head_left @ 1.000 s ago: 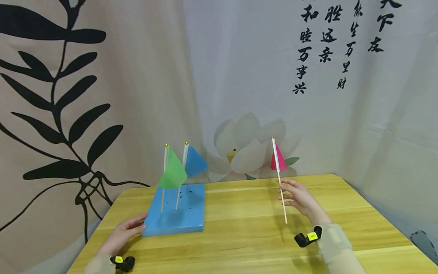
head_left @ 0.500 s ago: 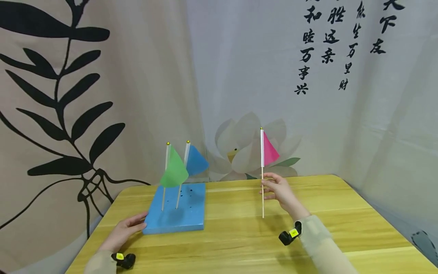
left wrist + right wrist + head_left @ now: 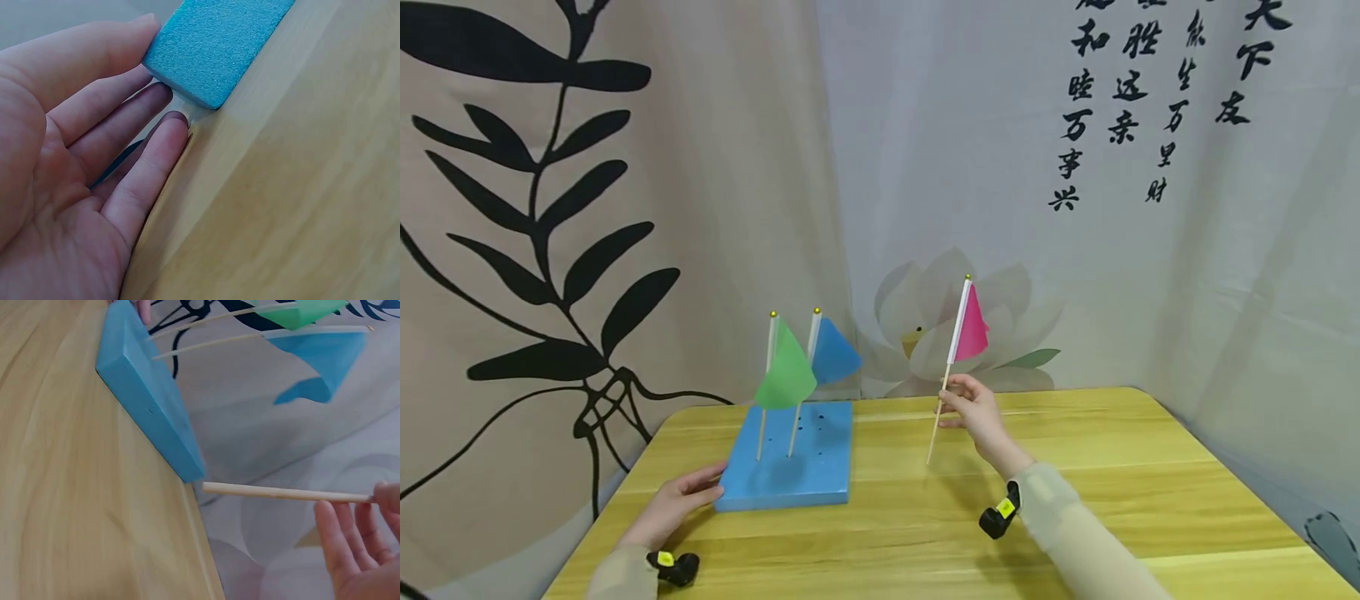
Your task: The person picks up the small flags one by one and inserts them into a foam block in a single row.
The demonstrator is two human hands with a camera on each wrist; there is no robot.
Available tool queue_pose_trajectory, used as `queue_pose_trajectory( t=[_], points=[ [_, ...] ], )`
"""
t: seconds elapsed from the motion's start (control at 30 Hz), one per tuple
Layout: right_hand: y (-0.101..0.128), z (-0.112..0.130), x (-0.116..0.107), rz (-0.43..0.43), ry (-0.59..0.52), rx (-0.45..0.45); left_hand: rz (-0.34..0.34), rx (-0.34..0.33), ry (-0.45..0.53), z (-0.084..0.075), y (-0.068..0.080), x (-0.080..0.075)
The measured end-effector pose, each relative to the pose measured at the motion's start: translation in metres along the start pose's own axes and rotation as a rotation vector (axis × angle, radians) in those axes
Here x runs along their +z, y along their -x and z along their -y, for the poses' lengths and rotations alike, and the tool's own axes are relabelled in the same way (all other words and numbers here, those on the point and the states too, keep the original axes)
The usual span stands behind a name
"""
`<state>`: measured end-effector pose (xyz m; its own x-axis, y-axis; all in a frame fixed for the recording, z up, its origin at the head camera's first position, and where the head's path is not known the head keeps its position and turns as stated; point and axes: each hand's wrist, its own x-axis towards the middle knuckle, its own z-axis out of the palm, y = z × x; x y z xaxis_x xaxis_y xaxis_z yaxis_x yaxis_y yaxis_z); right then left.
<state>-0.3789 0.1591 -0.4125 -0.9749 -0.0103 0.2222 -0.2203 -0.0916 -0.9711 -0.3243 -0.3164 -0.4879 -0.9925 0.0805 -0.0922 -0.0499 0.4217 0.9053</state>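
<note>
My right hand (image 3: 977,417) pinches the thin wooden stick of a small pink flag (image 3: 972,327), held tilted above the table with its lower end free. A blue foam board (image 3: 827,479) with small holes lies left of it. Upright in the board stand a green flag (image 3: 785,367) and a blue flag (image 3: 835,350), each with a gold bead on top. At the board's left edge is my left hand (image 3: 673,504). Its thumb (image 3: 119,47) touches the board's corner in the left wrist view, the other fingers nearly straight along the side.
The wooden table (image 3: 925,533) carries the board on its left half. Behind hangs a pale curtain (image 3: 925,125) with printed leaves, a lotus and black characters. A black wrist camera (image 3: 1000,512) sits on the right sleeve, another camera (image 3: 676,568) on the left.
My right hand has moved left toward the board, carrying the pink flag, whose stick now leans with its lower end to the left. My left hand has stayed at the board's edge.
</note>
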Motion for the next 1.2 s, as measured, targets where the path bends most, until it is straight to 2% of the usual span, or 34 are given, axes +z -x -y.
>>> queue_pose_trajectory(
  t=[0.37, 0.67, 0.87, 1.2],
  points=[
    [-0.01, -0.013, 0.059, 0.033, -0.016, -0.067, -0.013, -0.006, 0.022, 0.006, 0.0, -0.001],
    [-0.017, -0.016, 0.104, 0.073, -0.048, -0.094, -0.006, 0.004, 0.027, 0.001, 0.0, -0.001],
    [-0.026, -0.022, 0.124, 0.061, -0.069, -0.097, -0.006, 0.021, 0.021, 0.002, -0.001, -0.001],
    [-0.034, -0.028, 0.148, 0.064, -0.008, -0.124, -0.003, 0.01, 0.022, 0.001, 0.001, -0.001]
  ],
)
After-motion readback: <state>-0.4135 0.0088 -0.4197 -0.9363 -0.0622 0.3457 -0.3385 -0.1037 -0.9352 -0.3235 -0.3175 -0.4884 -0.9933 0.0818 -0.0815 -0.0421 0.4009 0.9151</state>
